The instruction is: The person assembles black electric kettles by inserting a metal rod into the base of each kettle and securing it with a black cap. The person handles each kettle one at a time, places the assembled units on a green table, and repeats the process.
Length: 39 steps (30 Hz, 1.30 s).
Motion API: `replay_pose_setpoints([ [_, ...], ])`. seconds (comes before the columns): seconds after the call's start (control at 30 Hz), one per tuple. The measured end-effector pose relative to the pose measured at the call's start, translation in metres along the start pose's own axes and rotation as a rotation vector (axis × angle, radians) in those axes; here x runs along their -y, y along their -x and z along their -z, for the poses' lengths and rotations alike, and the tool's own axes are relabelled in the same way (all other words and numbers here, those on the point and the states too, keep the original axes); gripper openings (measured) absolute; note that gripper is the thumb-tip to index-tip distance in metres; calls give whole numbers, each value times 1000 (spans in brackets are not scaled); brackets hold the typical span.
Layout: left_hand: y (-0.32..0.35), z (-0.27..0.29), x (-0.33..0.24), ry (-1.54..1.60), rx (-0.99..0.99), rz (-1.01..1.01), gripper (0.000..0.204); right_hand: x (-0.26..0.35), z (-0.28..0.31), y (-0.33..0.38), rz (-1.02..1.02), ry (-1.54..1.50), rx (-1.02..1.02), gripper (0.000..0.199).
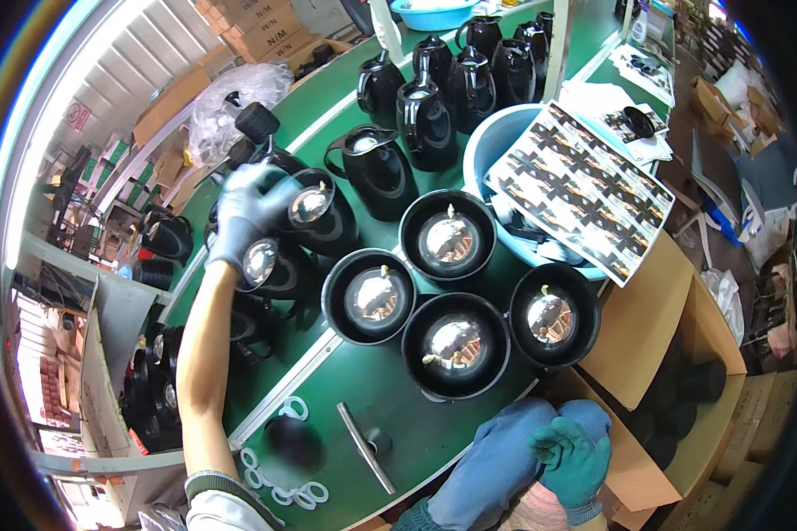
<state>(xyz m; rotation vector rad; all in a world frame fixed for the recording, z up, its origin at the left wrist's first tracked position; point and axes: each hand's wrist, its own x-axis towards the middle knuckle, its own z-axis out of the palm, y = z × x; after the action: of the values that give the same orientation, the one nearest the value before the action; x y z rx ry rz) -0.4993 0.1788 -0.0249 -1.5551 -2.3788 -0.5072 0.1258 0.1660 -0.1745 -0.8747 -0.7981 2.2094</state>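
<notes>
My left hand (pixel 243 212), in a grey glove, reaches over the far-left part of the green table. Motion smears its fingers, beside a black jug (pixel 323 217) with a shiny silver inside; whether it grips anything does not show. A second such jug (pixel 270 265) stands just under the wrist. Low at the right, my right hand (pixel 571 460) in a green glove rests against blue cloth (pixel 496 451), fingers loosely bent and nothing visible in them. Between the arms stand several black round vessels (pixel 369 296) with domed silver insides, each with a small pale tip.
Several black handled jugs (pixel 425 124) stand at the back. A light-blue basin (pixel 483 146) holds a printed sheet (pixel 584 190). White rings (pixel 283 494), a blurred dark round thing (pixel 292 447) and a metal rod (pixel 363 442) lie in front. An open carton (pixel 642 336) is at right.
</notes>
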Motion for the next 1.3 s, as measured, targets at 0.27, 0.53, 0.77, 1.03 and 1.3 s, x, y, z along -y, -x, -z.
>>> replay_pose_setpoints([
  [0.27, 50, 15, -51, -312, 47, -47, 51, 3, -20, 0, 75, 155, 216, 85],
  [0.53, 109, 188, -145, -259, -247, -260, 35, 101, -134, 0, 599, 735, 466, 63],
  [0.77, 199, 281, -234, 14, 118, -564, 43, 158, -244, 20, 1450, 1434, 675, 75],
  [1.03, 280, 186, -274, 509, 0, -463, 61, 136, -79, 101, 1006, 1165, 495, 67],
  [1.3, 407, 11, -291, 1670, 243, 705, 69, 88, -17, 196, 480, 496, -100, 77],
])
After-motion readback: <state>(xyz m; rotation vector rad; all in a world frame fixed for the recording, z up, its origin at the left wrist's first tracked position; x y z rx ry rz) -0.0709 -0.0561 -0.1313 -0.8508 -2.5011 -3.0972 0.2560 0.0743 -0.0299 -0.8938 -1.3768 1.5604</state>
